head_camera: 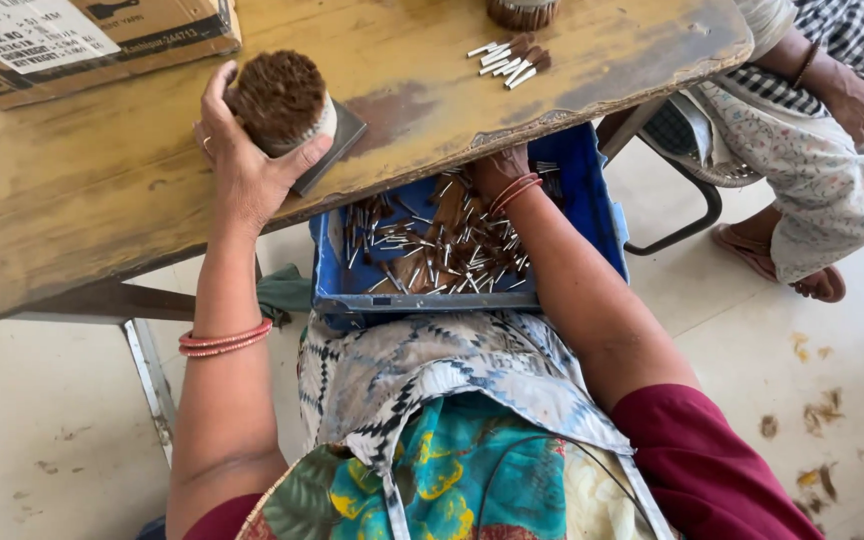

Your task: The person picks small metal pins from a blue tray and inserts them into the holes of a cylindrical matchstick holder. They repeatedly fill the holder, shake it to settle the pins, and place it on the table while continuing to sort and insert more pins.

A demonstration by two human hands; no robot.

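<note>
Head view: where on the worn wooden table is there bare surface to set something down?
The worn wooden table is bare between the cardboard box and the left hand on the round brown bundle, and between that bundle and the small loose sticks. The blue plastic crate, where the right hand reaches, is crowded.

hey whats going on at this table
A seated person's left hand grips a round brown bundle of thin sticks, standing on a dark tile at the edge of a worn wooden table. The right hand reaches under the table into a blue tray on their lap, full of loose sticks. A few more sticks lie on the tabletop. Another person sits to the right.
</note>
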